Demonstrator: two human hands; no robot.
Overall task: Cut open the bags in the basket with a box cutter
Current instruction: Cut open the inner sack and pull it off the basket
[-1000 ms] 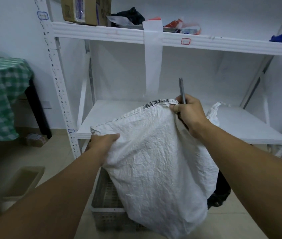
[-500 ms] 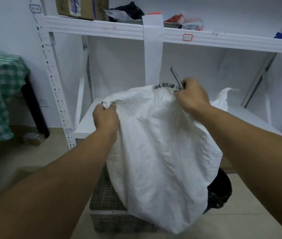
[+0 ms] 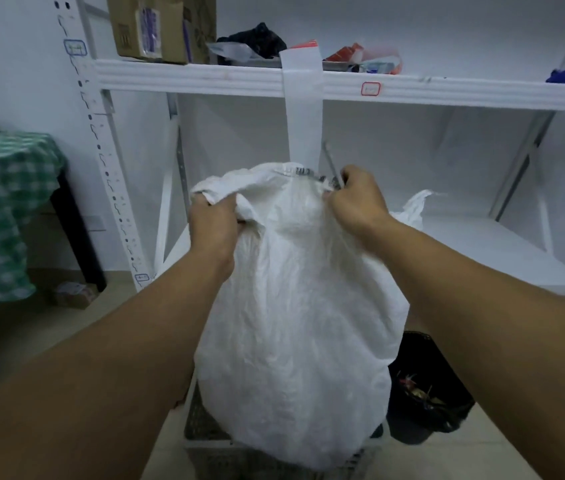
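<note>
A large white woven bag [image 3: 302,313] hangs upright in front of me, its bottom over the grey slatted basket [image 3: 205,431] on the floor. My left hand [image 3: 213,223] grips the bag's top left corner, bunched in the fist. My right hand [image 3: 357,199] pinches the top right edge by the stitched seam and also holds the grey box cutter [image 3: 330,162], whose thin end sticks up above the fingers. The blade end is hidden by the hand and bag.
A white metal shelf unit [image 3: 343,86] stands right behind the bag, with a cardboard box [image 3: 156,26] and clutter on its upper board. A black bin bag [image 3: 423,386] sits right of the basket. A table with a green checked cloth [image 3: 0,209] stands at left.
Both hands have lifted the bag higher and drawn its top edge together, the left hand moving right toward the right hand. The cutter stays in the right hand, now tilted left.
</note>
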